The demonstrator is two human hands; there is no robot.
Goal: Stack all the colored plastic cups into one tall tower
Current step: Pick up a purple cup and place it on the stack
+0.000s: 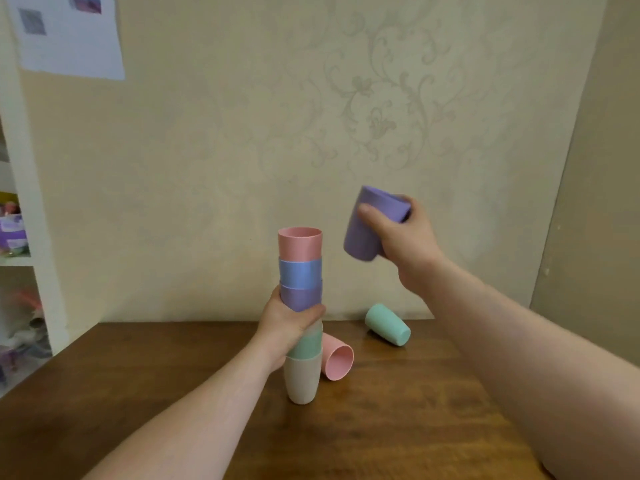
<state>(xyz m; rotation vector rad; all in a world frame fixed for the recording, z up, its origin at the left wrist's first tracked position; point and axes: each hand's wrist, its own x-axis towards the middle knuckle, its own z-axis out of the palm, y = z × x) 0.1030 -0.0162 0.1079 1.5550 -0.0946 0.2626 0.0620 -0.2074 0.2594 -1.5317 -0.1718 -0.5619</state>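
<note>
A tower of nested cups (300, 271) stands on the wooden table (398, 427): cream at the bottom, then mint, purple, blue and pink on top, mouths up. My left hand (289, 322) is wrapped around its middle, hiding part of the mint and purple cups. My right hand (403, 237) holds a purple cup (367, 225) in the air, tilted, up and to the right of the tower's top. A pink cup (337, 358) lies on its side just right of the tower's base. A mint cup (388, 323) lies on its side farther right, near the wall.
A patterned wall rises right behind the table's far edge. White shelves (20, 237) with cluttered items stand at the left. A sheet of paper (69, 32) hangs on the wall at top left.
</note>
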